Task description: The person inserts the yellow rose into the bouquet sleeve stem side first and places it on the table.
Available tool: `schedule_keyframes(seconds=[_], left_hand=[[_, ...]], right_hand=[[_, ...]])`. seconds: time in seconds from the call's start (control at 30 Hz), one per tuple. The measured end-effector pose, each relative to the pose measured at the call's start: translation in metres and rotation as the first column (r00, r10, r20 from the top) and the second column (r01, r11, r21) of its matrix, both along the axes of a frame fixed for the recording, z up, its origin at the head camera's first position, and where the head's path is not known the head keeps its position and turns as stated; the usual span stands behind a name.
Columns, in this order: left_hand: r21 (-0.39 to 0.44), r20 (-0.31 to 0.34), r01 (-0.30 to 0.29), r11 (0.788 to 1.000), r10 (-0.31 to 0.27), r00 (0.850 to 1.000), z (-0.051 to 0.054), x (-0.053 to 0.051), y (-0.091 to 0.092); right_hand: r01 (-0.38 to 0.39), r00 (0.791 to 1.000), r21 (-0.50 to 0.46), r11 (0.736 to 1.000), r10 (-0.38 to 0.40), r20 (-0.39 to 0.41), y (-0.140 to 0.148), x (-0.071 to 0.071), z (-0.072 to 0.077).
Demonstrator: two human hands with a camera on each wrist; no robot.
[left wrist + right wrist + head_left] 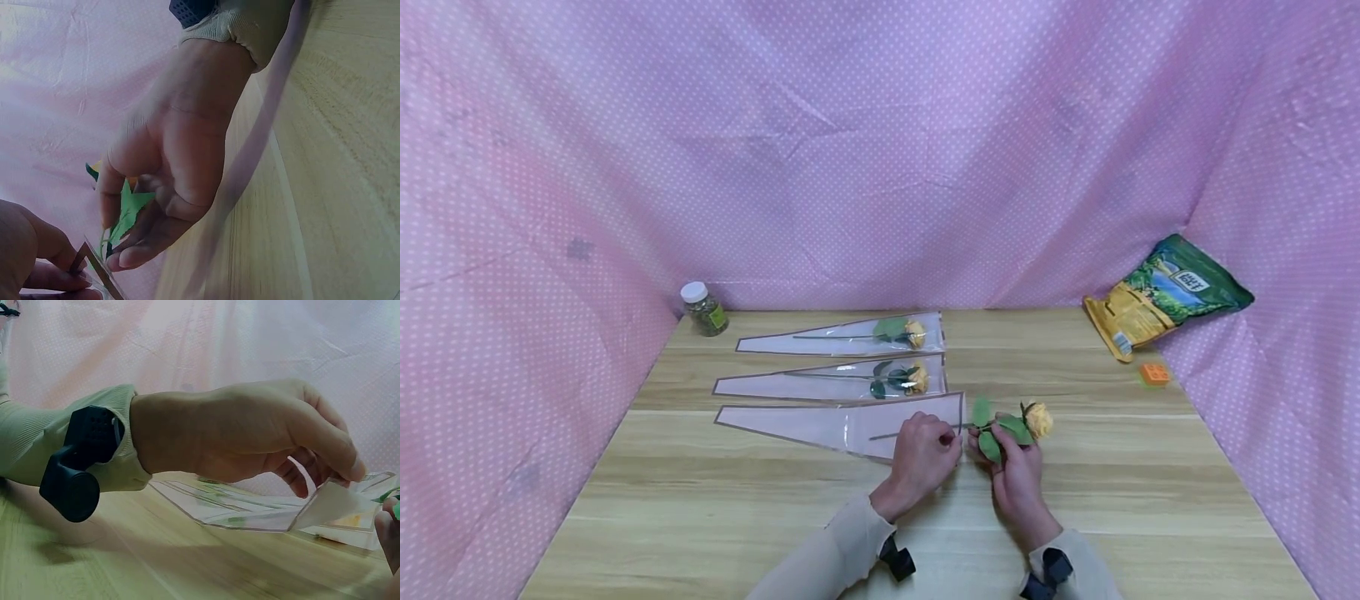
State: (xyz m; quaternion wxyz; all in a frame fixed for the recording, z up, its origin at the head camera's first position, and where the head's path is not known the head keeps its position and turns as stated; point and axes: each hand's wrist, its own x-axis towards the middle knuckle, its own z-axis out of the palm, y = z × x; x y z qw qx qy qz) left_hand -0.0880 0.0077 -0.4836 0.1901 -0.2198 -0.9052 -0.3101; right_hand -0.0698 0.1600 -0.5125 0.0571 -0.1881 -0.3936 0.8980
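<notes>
My left hand pinches the open right-hand edge of a clear flower sleeve with a dark border; in the right wrist view the edge is lifted between thumb and fingers. My right hand holds a yellow rose by its stem just below the leaves. The lower stem lies along the sleeve, leading in past the left hand, while bloom and leaves stay outside to the right. In the left wrist view, the right hand grips the stem near a green leaf, close to the sleeve's corner.
Behind lie two more sleeves, the far one and the middle one, each with a yellow rose inside. A white-lidded jar stands back left. Back right are a green-and-yellow bag and an orange block on the wooden table.
</notes>
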Motion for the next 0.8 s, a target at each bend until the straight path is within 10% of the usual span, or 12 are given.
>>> schedule_keyframes(seconds=[0.8], left_hand=[[0.01, -0.082, 0.0, 1.0, 0.001, 0.997, -0.004, 0.003, 0.003]], right_hand=[[0.031, 0.997, 0.135, 0.99, -0.04, 0.069, -0.015, 0.0, 0.0]])
